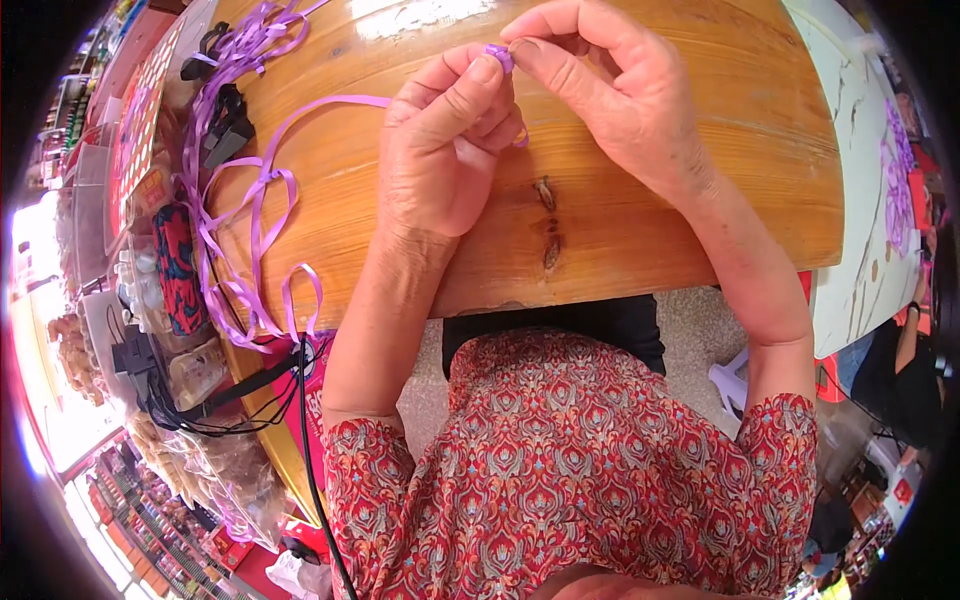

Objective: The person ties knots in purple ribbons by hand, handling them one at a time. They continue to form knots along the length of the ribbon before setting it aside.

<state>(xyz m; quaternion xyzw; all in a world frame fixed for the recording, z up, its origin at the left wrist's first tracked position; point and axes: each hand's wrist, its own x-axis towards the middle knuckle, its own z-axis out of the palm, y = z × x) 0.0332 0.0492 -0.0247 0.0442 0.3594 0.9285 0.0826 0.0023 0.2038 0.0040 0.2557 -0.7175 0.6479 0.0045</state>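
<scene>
A small folded bit of purple ribbon (498, 57) is pinched between thumb and fingers of my left hand (450, 140), raised over the far middle of the table. My right hand (620, 100) meets it from the right, thumb and forefinger closed at the edge of the folded piece. Their tips hide exactly what they grip there. A long tail of purple ribbon (335, 100) runs from behind my left hand to the left side of the table. A small ribbon loop (522, 138) shows under my left fingers.
Loose purple ribbon (250, 45) lies tangled along the left edge of the wooden table (640, 240). Black clips (228, 125) and black cables (190, 415) sit there too. At right, a white marbled table (850, 200) holds more purple ribbon (897, 180); a person (900, 370) is beside it.
</scene>
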